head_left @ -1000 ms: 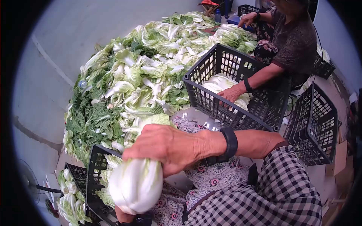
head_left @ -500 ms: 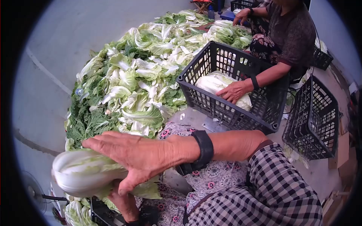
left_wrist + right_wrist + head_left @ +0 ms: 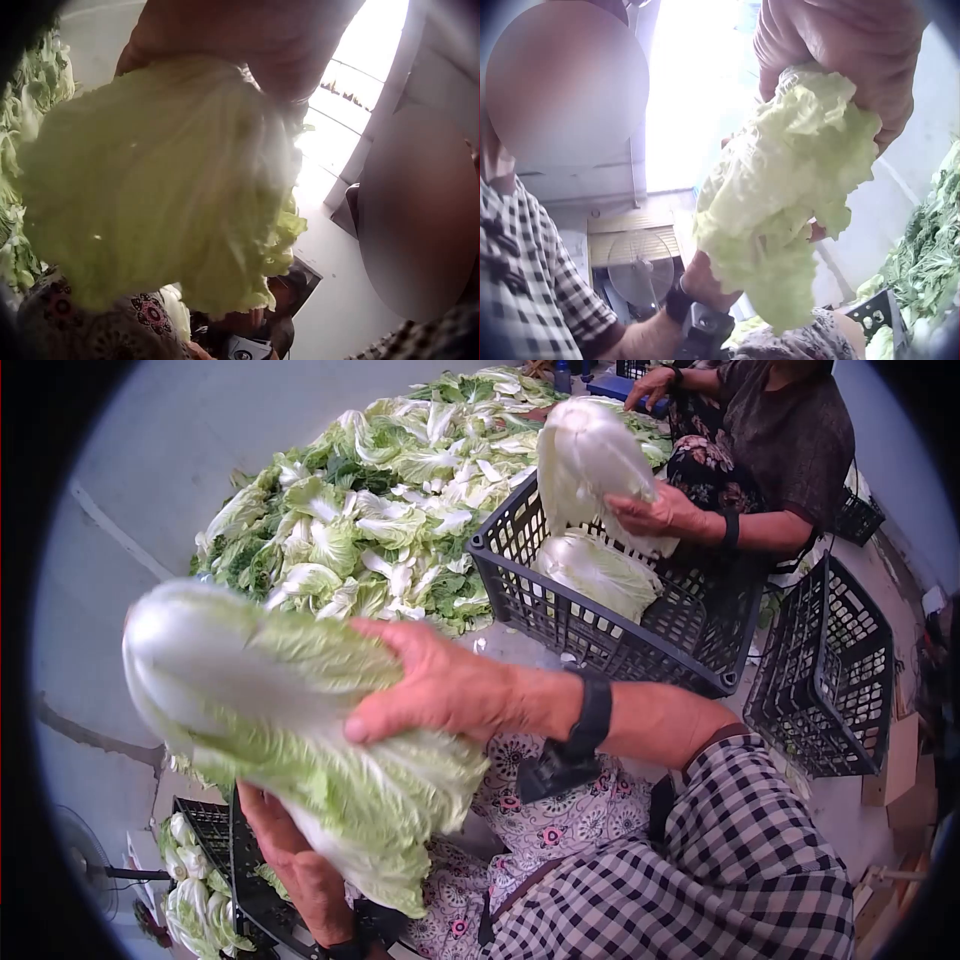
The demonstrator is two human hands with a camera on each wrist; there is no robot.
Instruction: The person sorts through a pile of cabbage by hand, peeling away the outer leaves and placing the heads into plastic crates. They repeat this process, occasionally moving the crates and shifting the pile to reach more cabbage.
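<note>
A whole napa cabbage point(image 3: 270, 700) is held in the air between two hands, tilted, with its white base raised toward the left and its leafy end hanging over the floral garment point(image 3: 515, 775). It is gripped near the leafy end by the right hand point(image 3: 430, 680), whose thumb is pressed on the outer leaves; the remaining fingers are partly hidden, but are clamped round the head. The cabbage is backed from beneath by the left hand point(image 3: 295, 865); its fingertips are covered in the head view, so whether they are curled cannot be told. A dark wristband point(image 3: 590, 712) is worn on the right wrist.

A large black crate point(image 3: 610, 650) is placed on the floor. Inside it, behind its near long edge and toward the end by the leaf heap point(image 3: 370, 530), a cabbage is laid on its side. Above that end, a second cabbage point(image 3: 590, 460) is held by the near hand of another person point(image 3: 780, 450), fingers wrapped on its side. Another crate point(image 3: 830, 670) is set beyond the large crate's right end. At the lower left, more cabbages point(image 3: 195, 910) are seen next to the rim of a crate.
</note>
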